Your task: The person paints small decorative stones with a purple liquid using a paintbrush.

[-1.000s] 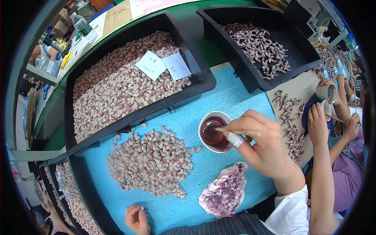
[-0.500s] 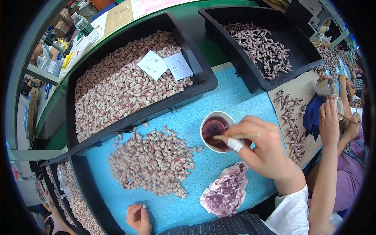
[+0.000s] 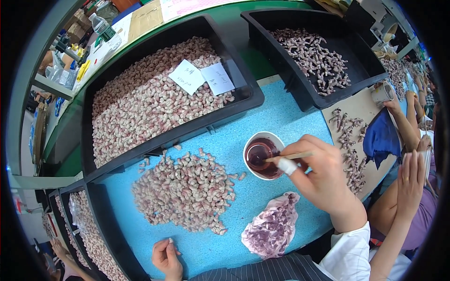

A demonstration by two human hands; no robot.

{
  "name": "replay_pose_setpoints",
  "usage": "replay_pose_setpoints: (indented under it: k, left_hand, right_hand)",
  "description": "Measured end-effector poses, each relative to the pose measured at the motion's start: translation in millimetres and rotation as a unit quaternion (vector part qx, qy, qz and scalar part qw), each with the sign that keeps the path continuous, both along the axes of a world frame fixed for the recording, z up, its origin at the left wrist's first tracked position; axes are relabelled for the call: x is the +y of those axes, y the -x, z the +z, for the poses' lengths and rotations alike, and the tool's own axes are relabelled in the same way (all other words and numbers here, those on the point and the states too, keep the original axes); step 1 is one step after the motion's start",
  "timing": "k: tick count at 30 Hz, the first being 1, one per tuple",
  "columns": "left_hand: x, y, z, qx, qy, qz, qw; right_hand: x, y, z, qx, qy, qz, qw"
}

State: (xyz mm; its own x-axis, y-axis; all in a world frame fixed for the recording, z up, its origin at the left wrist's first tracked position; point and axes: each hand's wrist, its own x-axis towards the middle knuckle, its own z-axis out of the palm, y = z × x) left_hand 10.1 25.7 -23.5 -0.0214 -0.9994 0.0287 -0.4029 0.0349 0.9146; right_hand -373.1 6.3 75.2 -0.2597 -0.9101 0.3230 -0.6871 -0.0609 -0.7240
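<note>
My right hand (image 3: pixel 323 175), with white tape round one finger, grips a thin wooden stick (image 3: pixel 300 155). The stick's lower end dips into dark red liquid in a white cup (image 3: pixel 246 149); whether that end has bristles is hidden. Close to the table's near edge, my left hand (image 3: pixel 166 258) has its fingers curled in; I cannot make out anything in them. A heap of small pale-pink knobbly pieces (image 3: pixel 185 192) lies on the blue mat (image 3: pixel 211 255), left of the cup. Between the cup and me is a crumpled white cloth or tissue (image 3: pixel 271 227) with purple stains.
A large black tray (image 3: pixel 255 96) of similar pieces, with two paper notes (image 3: pixel 218 79), stands behind the heap. Another black tray (image 3: pixel 300 96) holds darker figures. More dark figures (image 3: pixel 349 140) lie on cardboard at right, near a blue cloth (image 3: pixel 382 138). A co-worker's raised hand (image 3: pixel 410 178) is beside my right arm.
The stick has tilted and its tip has shifted slightly within the cup. My left hand stays curled in nearly the same place. The co-worker's hand at right has moved down and right, toward me.
</note>
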Motion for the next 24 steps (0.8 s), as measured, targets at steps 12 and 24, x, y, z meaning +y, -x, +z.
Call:
replay_pose_setpoints:
  k: [12, 24]
  left_hand:
    - [-5, -3, -4, -0.146, 0.075, -0.065, 0.984]
    - [-4, 7, 5, -0.055, -0.009, -0.023, 0.998]
  right_hand:
    - [-1, 2, 1, 0.000, 0.024, 0.035, 0.999]
    - [23, 1, 6, -0.030, 0.046, -0.057, 0.997]
